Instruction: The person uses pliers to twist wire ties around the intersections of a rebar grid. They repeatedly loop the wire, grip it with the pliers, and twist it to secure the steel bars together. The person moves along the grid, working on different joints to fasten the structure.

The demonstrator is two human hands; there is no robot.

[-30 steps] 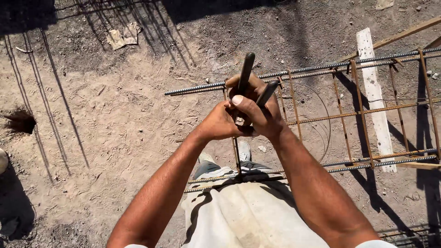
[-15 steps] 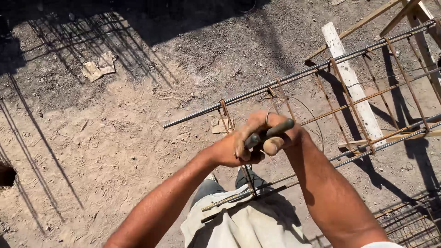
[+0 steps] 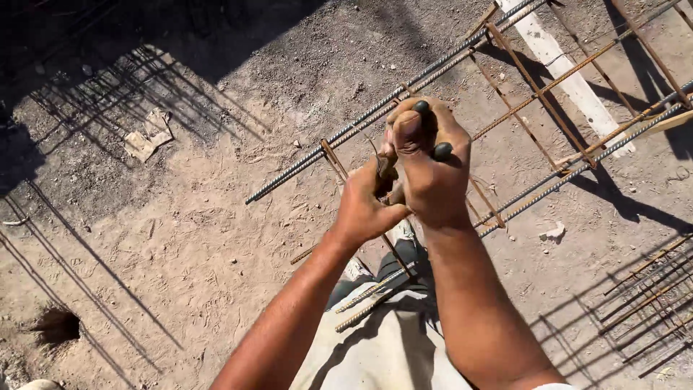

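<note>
Right hand (image 3: pixel 432 165): fingers are clamped around the two dark handles of a tool (image 3: pixel 430 130), thumb laid along the top, the handle ends being seen just above and beside the knuckles; the working end of the tool is hidden behind the hands. Left hand (image 3: pixel 367 202): fingers are closed around a rusty stirrup (image 3: pixel 333 160) and what appears to be thin tie wire, touching the right hand at the palm. Both hands are held over a rebar cage (image 3: pixel 548 108), which is laid on its side on the sandy ground (image 3: pixel 180 231); long ribbed bars (image 3: pixel 346 137) are crossed by rectangular rusty stirrups. A lower ribbed bar (image 3: pixel 375 297) is seen passing over the light trousers (image 3: pixel 382 354) of the person. A white plank (image 3: pixel 570 79) is lain under the cage at upper right. A crumpled scrap of paper (image 3: pixel 148 136) is noted on the ground at left, well apart, and a small dark hole (image 3: pixel 58 326) at lower left
</note>
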